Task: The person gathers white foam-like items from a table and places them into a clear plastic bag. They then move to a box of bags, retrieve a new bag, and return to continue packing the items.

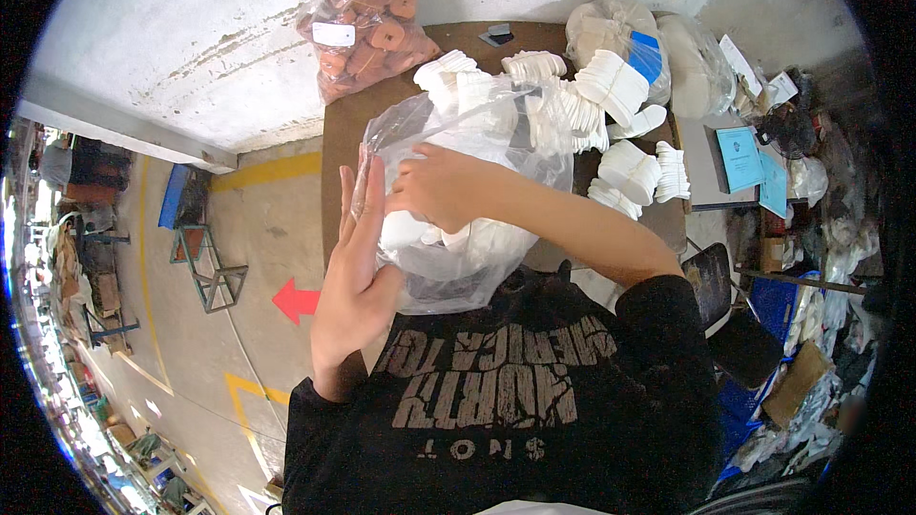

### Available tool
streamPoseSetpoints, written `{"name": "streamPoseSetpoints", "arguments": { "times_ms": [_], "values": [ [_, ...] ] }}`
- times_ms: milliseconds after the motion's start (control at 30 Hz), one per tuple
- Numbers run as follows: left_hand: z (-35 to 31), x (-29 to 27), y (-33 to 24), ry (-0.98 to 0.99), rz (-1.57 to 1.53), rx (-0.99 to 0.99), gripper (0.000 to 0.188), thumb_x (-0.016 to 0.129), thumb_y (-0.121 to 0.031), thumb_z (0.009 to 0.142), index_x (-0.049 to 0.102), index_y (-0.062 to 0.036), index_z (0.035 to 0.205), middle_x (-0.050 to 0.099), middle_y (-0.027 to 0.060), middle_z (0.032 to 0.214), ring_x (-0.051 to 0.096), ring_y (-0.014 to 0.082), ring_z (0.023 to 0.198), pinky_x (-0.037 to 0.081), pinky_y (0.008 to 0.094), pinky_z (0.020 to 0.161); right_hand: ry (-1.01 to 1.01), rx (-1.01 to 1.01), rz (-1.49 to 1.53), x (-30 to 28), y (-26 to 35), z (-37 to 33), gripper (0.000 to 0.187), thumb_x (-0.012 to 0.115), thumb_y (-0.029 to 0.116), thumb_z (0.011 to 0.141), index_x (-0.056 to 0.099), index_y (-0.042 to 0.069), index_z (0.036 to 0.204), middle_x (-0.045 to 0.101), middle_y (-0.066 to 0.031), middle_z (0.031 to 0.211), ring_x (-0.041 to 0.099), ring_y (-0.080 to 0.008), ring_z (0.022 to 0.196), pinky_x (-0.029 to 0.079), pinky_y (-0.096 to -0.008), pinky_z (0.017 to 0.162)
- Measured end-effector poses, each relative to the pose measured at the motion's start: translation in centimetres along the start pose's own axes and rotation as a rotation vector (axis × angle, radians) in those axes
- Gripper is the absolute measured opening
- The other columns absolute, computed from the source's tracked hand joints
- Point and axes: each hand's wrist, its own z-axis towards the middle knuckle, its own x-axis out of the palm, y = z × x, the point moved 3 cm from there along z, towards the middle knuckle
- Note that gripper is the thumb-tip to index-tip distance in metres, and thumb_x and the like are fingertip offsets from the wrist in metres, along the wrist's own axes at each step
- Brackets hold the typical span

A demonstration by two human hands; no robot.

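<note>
A clear plastic bag (439, 294) stands at the near side of the brown table, with white flat pieces (405, 232) inside it. My left hand (358, 257) lies along the bag's left side, its fingers stretched out and touching the plastic. My right hand (434, 186) reaches across to the bag's opening with curled fingers, over the white pieces. Whatever those fingers hold is hidden. Beyond and to the right of the bag lie several stacks of white insole-shaped pieces (613, 88).
A clear bag of reddish-brown parts (367, 33) sits at the table's far left corner, by the wall. More filled bags (697, 62) stand at the far right. Blue booklets (739, 160) and a black fan (790, 129) are on the right. A metal frame (212, 272) stands on the floor, left.
</note>
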Motion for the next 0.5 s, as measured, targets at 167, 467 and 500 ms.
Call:
{"name": "streamPoseSetpoints", "arguments": {
  "times_ms": [167, 467, 500],
  "values": [
    [0.1, 0.2, 1.2, -0.035, 0.157, -0.043, 0.090, 0.043, 0.008, 0.075, 0.032, -0.0097, 0.162, 0.020, 0.0242, 0.169, 0.007, 0.0476, 0.158, 0.012, 0.0541, 0.127, -0.113, 0.057, -0.179, 2.4, -2.0, 2.0, 0.035, 0.076, 0.020, 0.078, 0.071, 0.019, 0.113, 0.071, -0.0027, 0.109, 0.062, -0.0227, 0.117, 0.048, -0.0477, 0.098],
    [1.0, 3.7, 9.4, 0.077, 0.539, -0.243, 0.066, 0.057, -0.011, 0.092, 0.041, -0.0118, 0.156, 0.041, 0.0266, 0.156, 0.041, 0.0480, 0.142, 0.035, 0.0571, 0.116, -0.108, 0.150, 0.367, -3.0, -0.6, -3.4, 0.025, 0.072, 0.024, 0.090, 0.074, 0.010, 0.111, 0.074, -0.0086, 0.106, 0.069, -0.0264, 0.106, 0.051, -0.0463, 0.095],
    [1.0, 4.1, 10.3, 0.136, 0.572, -0.279, 0.066, 0.059, -0.013, 0.093, 0.040, -0.0124, 0.157, 0.045, 0.0261, 0.153, 0.046, 0.0477, 0.138, 0.038, 0.0565, 0.114, -0.157, 0.075, 0.583, -4.5, -1.1, -5.0, 0.025, 0.070, 0.025, 0.093, 0.074, 0.009, 0.113, 0.075, -0.0090, 0.107, 0.069, -0.0259, 0.105, 0.052, -0.0460, 0.094]
  ]
}}
